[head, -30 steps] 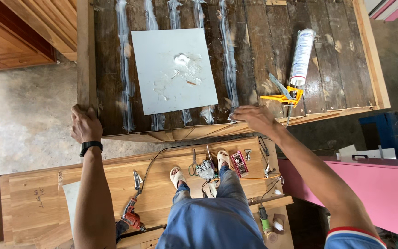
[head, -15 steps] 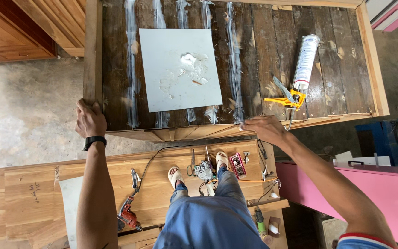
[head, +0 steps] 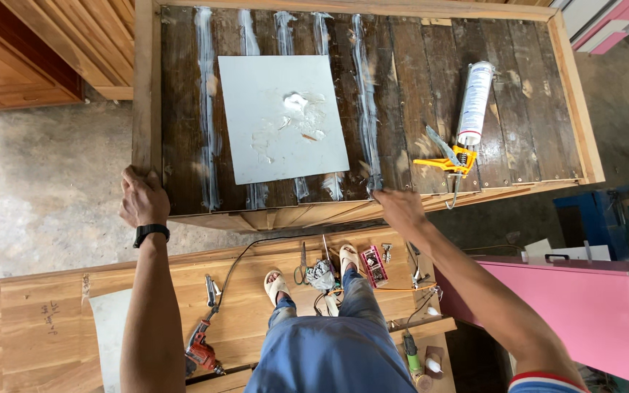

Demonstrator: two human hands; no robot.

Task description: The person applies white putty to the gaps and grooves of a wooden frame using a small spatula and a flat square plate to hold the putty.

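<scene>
Head view, looking straight down. Left hand [head: 142, 198], black watch [head: 151, 233] on the wrist, clenched over the near left corner of a big wooden panel [head: 475, 178], fingers wrapped round its pale frame edge. Right hand [head: 400, 209] resting at the panel's near edge, right of centre, fingers curled over the rim; how firmly, impossible to tell. Panel of dark planks inside a light wood frame, streaked lengthwise with white glue lines [head: 204, 109]. Lying on those planks, toward the left half: a pale grey square sheet [head: 282, 127], smeared white near its middle. Farther right on the planks, well apart from the sheet: a caulking gun [head: 462, 138], white tube pointing away, yellow handle near the right hand but not touching.

Below the panel, between the arms: blue-trousered legs and two sandalled feet [head: 311, 273] standing on a lower wooden board [head: 45, 327]. Scattered on that board: a red drill [head: 199, 351] with its cord running upward, pliers [head: 303, 266], small tools. At right, a pink cabinet [head: 584, 320]. Grey concrete floor [head: 38, 189] at left.
</scene>
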